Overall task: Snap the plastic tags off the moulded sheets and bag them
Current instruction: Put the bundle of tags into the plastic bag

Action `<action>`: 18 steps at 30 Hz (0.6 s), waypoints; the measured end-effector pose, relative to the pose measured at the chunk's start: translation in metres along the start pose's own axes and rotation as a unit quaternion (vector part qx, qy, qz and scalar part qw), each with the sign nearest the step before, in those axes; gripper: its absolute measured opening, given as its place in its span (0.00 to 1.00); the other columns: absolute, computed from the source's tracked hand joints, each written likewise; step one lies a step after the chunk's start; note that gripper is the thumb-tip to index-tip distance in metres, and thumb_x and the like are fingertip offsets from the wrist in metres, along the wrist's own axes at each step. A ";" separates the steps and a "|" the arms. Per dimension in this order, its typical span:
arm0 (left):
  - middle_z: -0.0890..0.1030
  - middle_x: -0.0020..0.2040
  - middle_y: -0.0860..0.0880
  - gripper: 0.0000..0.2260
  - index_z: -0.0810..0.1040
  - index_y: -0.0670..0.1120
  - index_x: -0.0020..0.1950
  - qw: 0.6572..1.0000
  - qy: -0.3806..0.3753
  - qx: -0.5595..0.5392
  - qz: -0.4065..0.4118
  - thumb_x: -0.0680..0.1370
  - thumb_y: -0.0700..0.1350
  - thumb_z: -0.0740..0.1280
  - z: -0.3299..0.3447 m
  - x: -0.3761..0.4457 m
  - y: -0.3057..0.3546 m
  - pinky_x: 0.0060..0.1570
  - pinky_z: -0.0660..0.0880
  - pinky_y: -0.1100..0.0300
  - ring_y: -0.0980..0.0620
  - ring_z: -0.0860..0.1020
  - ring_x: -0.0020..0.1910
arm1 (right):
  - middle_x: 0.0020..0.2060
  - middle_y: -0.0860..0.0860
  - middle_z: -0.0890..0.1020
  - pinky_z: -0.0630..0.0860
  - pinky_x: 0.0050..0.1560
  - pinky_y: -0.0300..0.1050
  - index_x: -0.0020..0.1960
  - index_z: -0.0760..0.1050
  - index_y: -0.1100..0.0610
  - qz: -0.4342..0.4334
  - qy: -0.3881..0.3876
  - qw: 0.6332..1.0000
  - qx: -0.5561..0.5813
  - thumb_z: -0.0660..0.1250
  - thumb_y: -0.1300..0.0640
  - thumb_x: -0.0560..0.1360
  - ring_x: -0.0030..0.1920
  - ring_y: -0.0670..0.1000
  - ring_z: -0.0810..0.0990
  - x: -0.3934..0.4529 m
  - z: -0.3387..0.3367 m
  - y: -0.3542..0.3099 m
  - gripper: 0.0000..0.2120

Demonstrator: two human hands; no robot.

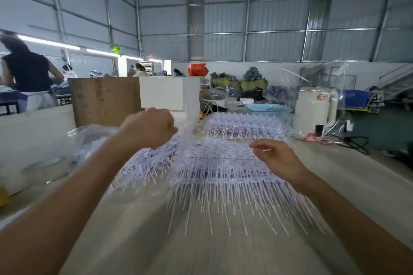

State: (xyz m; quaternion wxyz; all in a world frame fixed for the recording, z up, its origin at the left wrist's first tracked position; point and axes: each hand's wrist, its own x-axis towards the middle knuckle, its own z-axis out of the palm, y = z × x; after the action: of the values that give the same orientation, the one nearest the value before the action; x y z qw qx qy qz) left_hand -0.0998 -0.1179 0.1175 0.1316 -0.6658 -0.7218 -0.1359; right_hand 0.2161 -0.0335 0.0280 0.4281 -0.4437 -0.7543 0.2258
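Several moulded sheets of white plastic tags lie stacked on the pale table, their long pins fanning toward me. A second stack of sheets lies further back. My left hand is raised with its fingers curled, gripping a clear plastic bag by its edge, with a loose bunch of tags below it. My right hand hovers over the right side of the near sheets and pinches a thin white piece between thumb and fingertip. Motion blur softens the tags.
A brown board and white blocks stand behind the work. At back right are a blue basket, a white kettle and black cables. Crumpled clear plastic lies left. A person works at far left.
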 end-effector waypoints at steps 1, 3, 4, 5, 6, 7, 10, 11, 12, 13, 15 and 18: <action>0.82 0.41 0.53 0.13 0.80 0.53 0.47 0.996 0.088 -0.007 0.009 0.81 0.58 0.61 -0.013 0.006 0.013 0.43 0.78 0.53 0.49 0.80 0.39 | 0.52 0.52 0.85 0.78 0.47 0.39 0.53 0.83 0.54 0.021 0.025 0.999 -0.015 0.68 0.63 0.79 0.47 0.51 0.84 0.002 -0.008 0.012 0.07; 0.81 0.44 0.53 0.11 0.78 0.55 0.51 0.974 0.220 -0.005 0.060 0.82 0.57 0.58 -0.027 0.015 0.048 0.39 0.71 0.55 0.47 0.78 0.41 | 0.52 0.53 0.84 0.76 0.50 0.42 0.54 0.82 0.53 0.058 0.059 0.994 -0.076 0.69 0.62 0.78 0.50 0.53 0.83 0.005 -0.021 0.034 0.08; 0.81 0.48 0.51 0.10 0.77 0.55 0.55 0.962 0.256 0.017 0.092 0.83 0.55 0.58 -0.027 0.021 0.064 0.40 0.70 0.54 0.46 0.78 0.46 | 0.53 0.53 0.84 0.75 0.54 0.44 0.56 0.82 0.54 0.067 0.067 0.988 -0.120 0.69 0.61 0.78 0.53 0.54 0.82 0.006 -0.027 0.044 0.09; 0.81 0.54 0.49 0.12 0.76 0.54 0.61 0.960 0.248 0.039 0.120 0.83 0.54 0.57 -0.020 0.028 0.074 0.43 0.72 0.51 0.44 0.78 0.51 | 0.54 0.54 0.84 0.74 0.56 0.46 0.58 0.82 0.54 0.069 0.066 0.982 -0.164 0.69 0.60 0.78 0.55 0.56 0.82 0.008 -0.031 0.053 0.10; 0.79 0.60 0.47 0.14 0.74 0.53 0.66 0.965 0.211 0.086 0.130 0.83 0.55 0.57 -0.009 0.035 0.081 0.49 0.74 0.48 0.43 0.77 0.57 | 0.56 0.55 0.84 0.73 0.58 0.47 0.60 0.81 0.55 0.072 0.058 0.975 -0.203 0.68 0.58 0.78 0.57 0.58 0.82 0.008 -0.034 0.060 0.11; 0.77 0.64 0.47 0.17 0.72 0.54 0.70 0.975 0.134 0.135 0.114 0.84 0.55 0.56 0.005 0.041 0.082 0.55 0.73 0.46 0.43 0.76 0.61 | 0.59 0.56 0.83 0.72 0.60 0.48 0.63 0.80 0.55 0.089 0.045 0.969 -0.226 0.68 0.57 0.78 0.61 0.60 0.80 0.007 -0.035 0.067 0.14; 0.79 0.58 0.49 0.15 0.77 0.51 0.64 0.967 -0.117 0.224 0.032 0.82 0.53 0.58 0.041 0.045 0.066 0.60 0.73 0.49 0.47 0.78 0.58 | 0.69 0.57 0.75 0.69 0.69 0.48 0.72 0.72 0.54 0.152 -0.009 0.954 -0.258 0.65 0.51 0.80 0.69 0.59 0.74 0.001 -0.033 0.084 0.21; 0.80 0.51 0.51 0.14 0.79 0.49 0.60 0.953 -0.179 0.243 0.015 0.81 0.53 0.60 0.050 0.042 0.060 0.57 0.75 0.51 0.48 0.79 0.53 | 0.69 0.57 0.75 0.68 0.69 0.48 0.72 0.73 0.55 0.154 -0.016 0.951 -0.266 0.64 0.51 0.80 0.69 0.59 0.73 0.000 -0.032 0.089 0.21; 0.78 0.44 0.53 0.12 0.80 0.48 0.56 0.945 -0.212 0.250 0.008 0.80 0.51 0.61 0.057 0.042 0.055 0.54 0.76 0.53 0.50 0.79 0.49 | 0.68 0.57 0.75 0.68 0.68 0.47 0.70 0.74 0.56 0.152 -0.005 0.952 -0.265 0.64 0.53 0.80 0.68 0.59 0.74 -0.001 -0.031 0.094 0.20; 0.77 0.40 0.53 0.10 0.81 0.47 0.52 0.945 -0.204 0.256 -0.002 0.78 0.50 0.63 0.059 0.043 0.054 0.53 0.77 0.54 0.50 0.81 0.47 | 0.67 0.58 0.77 0.69 0.68 0.46 0.69 0.76 0.58 0.151 0.016 0.955 -0.256 0.65 0.55 0.79 0.67 0.59 0.75 -0.001 -0.030 0.097 0.19; 0.78 0.41 0.52 0.07 0.80 0.48 0.51 0.960 -0.109 0.258 -0.015 0.79 0.48 0.63 0.061 0.048 0.065 0.51 0.77 0.54 0.48 0.82 0.49 | 0.63 0.59 0.80 0.71 0.65 0.46 0.65 0.79 0.59 0.151 0.058 0.954 -0.253 0.66 0.57 0.78 0.62 0.59 0.78 -0.001 -0.032 0.099 0.17; 0.81 0.50 0.49 0.08 0.79 0.51 0.56 0.978 0.048 0.198 0.041 0.81 0.47 0.62 0.075 0.060 0.108 0.44 0.70 0.54 0.46 0.81 0.51 | 0.57 0.59 0.83 0.74 0.61 0.47 0.59 0.81 0.61 0.168 0.090 0.948 -0.255 0.65 0.59 0.78 0.58 0.61 0.81 -0.001 -0.034 0.097 0.12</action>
State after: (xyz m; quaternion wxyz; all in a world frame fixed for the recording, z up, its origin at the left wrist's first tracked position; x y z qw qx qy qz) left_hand 0.0023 -0.0268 0.0727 0.3004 -0.6486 -0.6992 -0.0165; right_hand 0.2914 0.0135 -0.0238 0.3228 -0.6769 -0.6594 0.0530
